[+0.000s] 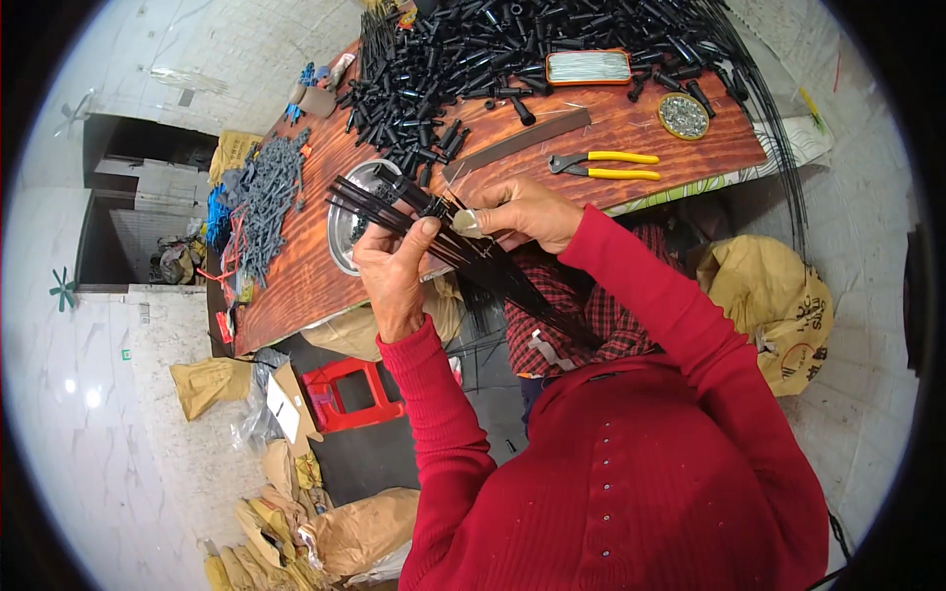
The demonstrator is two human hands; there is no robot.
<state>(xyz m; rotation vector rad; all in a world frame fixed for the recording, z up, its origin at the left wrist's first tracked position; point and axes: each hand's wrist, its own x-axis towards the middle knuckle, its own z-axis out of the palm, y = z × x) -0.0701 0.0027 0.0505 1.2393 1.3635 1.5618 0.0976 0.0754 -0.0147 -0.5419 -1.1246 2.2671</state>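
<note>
Over the near edge of the table, my left hand (pixel 389 271) is closed around a bundle of thin black rods (pixel 505 281). The rods slant down to the right across my lap, and their upper ends stick out past my left fingers. A black tubular piece (pixel 394 184) shows above that thumb. My right hand (pixel 532 212) is right beside it, fingers pinched on a small pale, roundish flat piece (pixel 465 223) against the rods. Partly behind my left hand stands a metal bowl (pixel 336 236) with small black parts in it.
Black tubular parts (pixel 434 84) heap across the far table. A brown bar (pixel 517 145), yellow-handled pliers (pixel 621 157), small metal pieces (pixel 683 115) in a round dish and an orange-edged tray (pixel 588 82) lie nearer. Grey parts (pixel 266 202) pile left. A red stool (pixel 357 419) stands below.
</note>
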